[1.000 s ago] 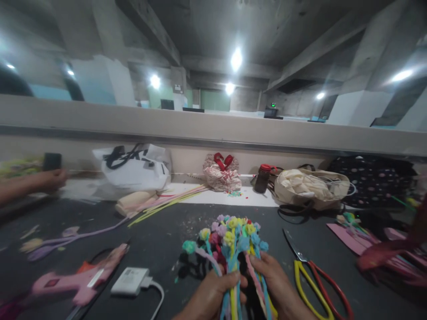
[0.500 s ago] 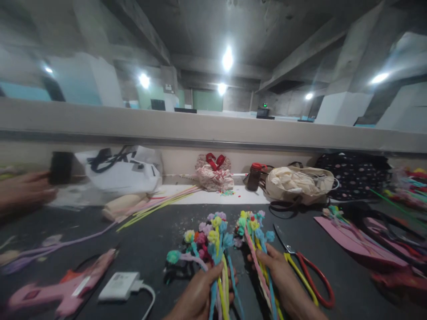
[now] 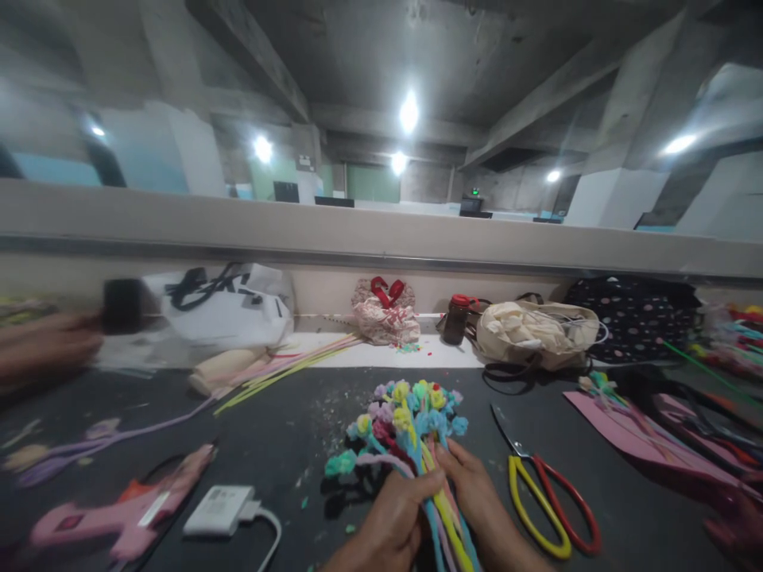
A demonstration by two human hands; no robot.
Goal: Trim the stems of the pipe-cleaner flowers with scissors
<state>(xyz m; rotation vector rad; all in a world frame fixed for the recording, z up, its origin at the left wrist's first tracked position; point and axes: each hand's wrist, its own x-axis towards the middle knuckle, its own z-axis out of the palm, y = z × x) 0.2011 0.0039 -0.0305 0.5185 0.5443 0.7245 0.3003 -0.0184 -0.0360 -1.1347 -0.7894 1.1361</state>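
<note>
- Head view: your left hand [image 3: 390, 528] and right hand [image 3: 477, 500] are both closed around one bunch of pipe-cleaner flowers [image 3: 411, 421], low over the dark desk [image 3: 286, 429], stems gripped between the hands and heads fanned out away from you.
- Many flower heads look finished and gathered into the bunch; loose uncut stems [image 3: 286, 361] lie well apart at the back of the desk, so, by my judgement, more are left to make.
- The scissors [image 3: 542, 500] lie just beside your right hand, untouched; the pink glue gun [image 3: 119, 520] and a white charger [image 3: 218, 510] lie to the left.
- Half a second ago you held two separate bunches, one per hand; now they are merged into one.
- Another person's hand [image 3: 41, 349] shows blurred at far left.
</note>
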